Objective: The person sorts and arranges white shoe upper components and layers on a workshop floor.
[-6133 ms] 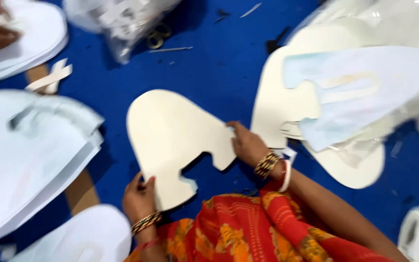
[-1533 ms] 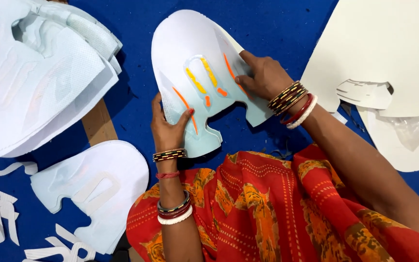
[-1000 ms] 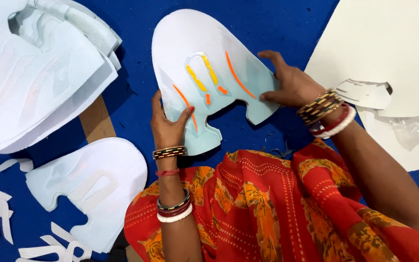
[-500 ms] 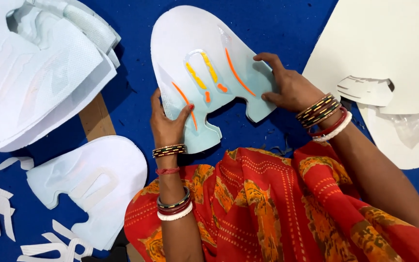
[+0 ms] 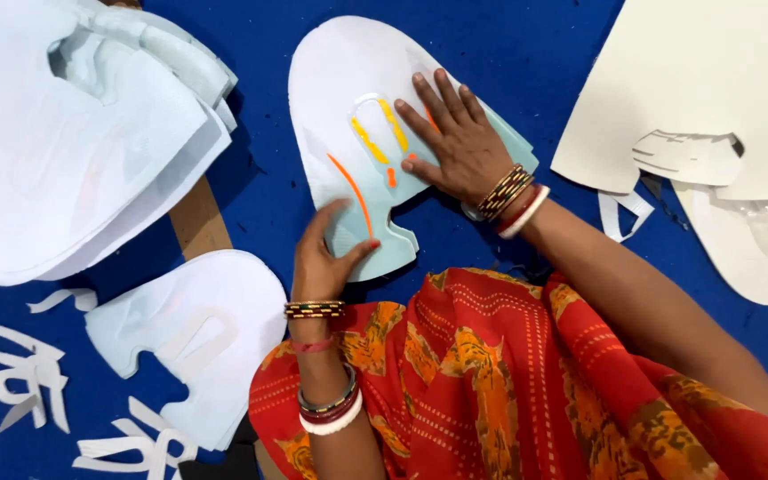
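The pale blue cutout sheet (image 5: 348,107) with orange and yellow slits lies on the blue cloth (image 5: 508,44). The right hand (image 5: 455,142) presses flat on it, fingers spread wide. The left hand (image 5: 326,258) pinches its lower edge. A stack of white sheets (image 5: 64,151) lies nearby.

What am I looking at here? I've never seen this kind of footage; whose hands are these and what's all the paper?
There is one view, from a camera worn on a person's head, looking down at their own bare hands. The right hand lies flat on a pale blue cut-out sheet with orange and yellow slots. The left hand grips that sheet's lower edge. It rests on a blue surface. A stack of similar sheets lies at the left, one more sheet below it, and cream sheets at the right. White scraps sit at the lower left.
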